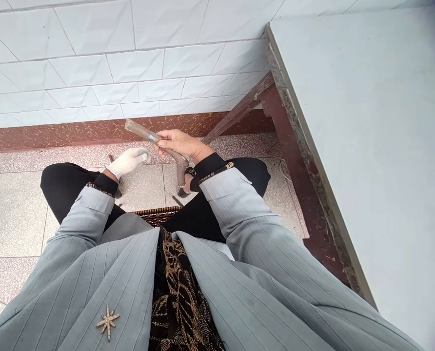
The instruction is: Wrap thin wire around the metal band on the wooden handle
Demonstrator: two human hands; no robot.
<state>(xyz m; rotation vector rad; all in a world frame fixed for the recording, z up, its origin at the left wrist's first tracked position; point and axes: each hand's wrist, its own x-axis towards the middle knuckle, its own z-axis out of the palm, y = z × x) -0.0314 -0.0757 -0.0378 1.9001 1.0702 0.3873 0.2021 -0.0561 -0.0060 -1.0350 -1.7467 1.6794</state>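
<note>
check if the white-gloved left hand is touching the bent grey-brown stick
Apart: in the head view, pale speckled floor shows between the white-gloved left hand and the bent grey-brown stick with a clear tube end.

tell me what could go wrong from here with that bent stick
The bent stick might slip and hit the hard floor, since only the right hand holds it. Its surface could scrape those fingers, because that hand is bare; the white glove is on the left hand. Its lower end may also knock the shoe if it drops.
</note>
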